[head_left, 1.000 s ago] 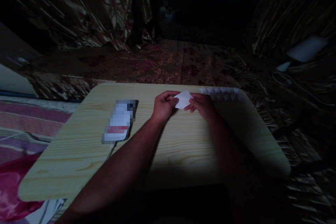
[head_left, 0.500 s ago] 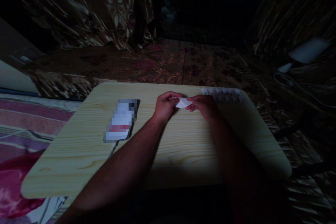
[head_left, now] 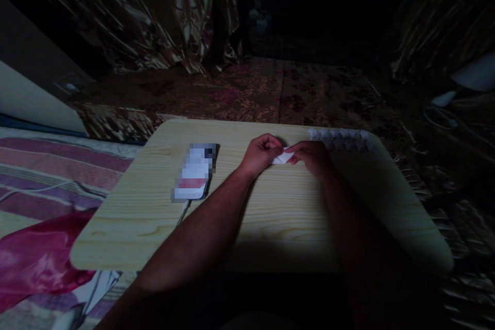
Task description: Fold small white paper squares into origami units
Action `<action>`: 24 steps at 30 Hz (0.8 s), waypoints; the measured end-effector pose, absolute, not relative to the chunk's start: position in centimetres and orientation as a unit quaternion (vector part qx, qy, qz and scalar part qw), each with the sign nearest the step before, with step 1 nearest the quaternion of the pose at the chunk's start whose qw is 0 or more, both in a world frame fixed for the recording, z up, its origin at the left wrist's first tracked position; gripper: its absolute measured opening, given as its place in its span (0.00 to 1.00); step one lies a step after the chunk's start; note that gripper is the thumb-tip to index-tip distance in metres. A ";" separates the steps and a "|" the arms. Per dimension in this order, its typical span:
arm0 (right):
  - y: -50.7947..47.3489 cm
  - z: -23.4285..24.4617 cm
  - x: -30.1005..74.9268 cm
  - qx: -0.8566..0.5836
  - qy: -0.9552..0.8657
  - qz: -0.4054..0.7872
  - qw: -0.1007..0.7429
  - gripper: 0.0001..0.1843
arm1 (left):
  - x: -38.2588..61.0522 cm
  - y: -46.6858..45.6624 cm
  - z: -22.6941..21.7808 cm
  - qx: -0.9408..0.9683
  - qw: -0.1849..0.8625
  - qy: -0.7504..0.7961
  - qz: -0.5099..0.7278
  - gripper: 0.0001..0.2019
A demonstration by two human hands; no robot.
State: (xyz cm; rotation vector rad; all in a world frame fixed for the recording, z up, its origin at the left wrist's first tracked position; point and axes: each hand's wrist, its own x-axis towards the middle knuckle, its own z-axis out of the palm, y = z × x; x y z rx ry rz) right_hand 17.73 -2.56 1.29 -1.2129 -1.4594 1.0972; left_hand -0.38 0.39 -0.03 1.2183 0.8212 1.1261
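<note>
Head view. One small white folded paper piece (head_left: 285, 157): held between both hands at the far half of the pale wood-grained table (head_left: 270, 216); contact with the tabletop could not be told. Left hand (head_left: 258, 157): pinched on the paper, which was placed at its three o'clock. Right hand (head_left: 315, 157): pinched on the opposite end, the paper placed at its nine o'clock. Visible long axis: directed roughly nine-to-three; neither hand nearer, both touching. Two rows of whitish pointed pieces (head_left: 346, 135): set toward two-to-three o'clock, just beyond the right hand.
</note>
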 end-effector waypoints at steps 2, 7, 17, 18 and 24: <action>-2.5 1.2 17.7 -0.494 -0.606 0.432 0.451 0.12 | -0.4 0.4 -0.1 0.530 0.604 0.350 0.480 0.11; -2.5 1.3 17.5 -0.483 -0.611 0.402 0.482 0.17 | -0.3 0.5 -0.2 0.517 0.616 0.344 0.485 0.13; -2.7 1.7 16.7 -0.495 -0.560 0.402 0.529 0.12 | -0.1 0.8 -0.1 0.420 0.621 0.365 0.552 0.20; -2.7 1.7 16.6 -0.504 -0.567 0.393 0.519 0.12 | -0.1 0.7 -0.1 0.423 0.621 0.364 0.550 0.21; -2.2 0.6 16.0 -0.566 -0.601 0.280 0.490 0.13 | 0.2 0.2 0.0 0.431 0.646 0.350 0.524 0.22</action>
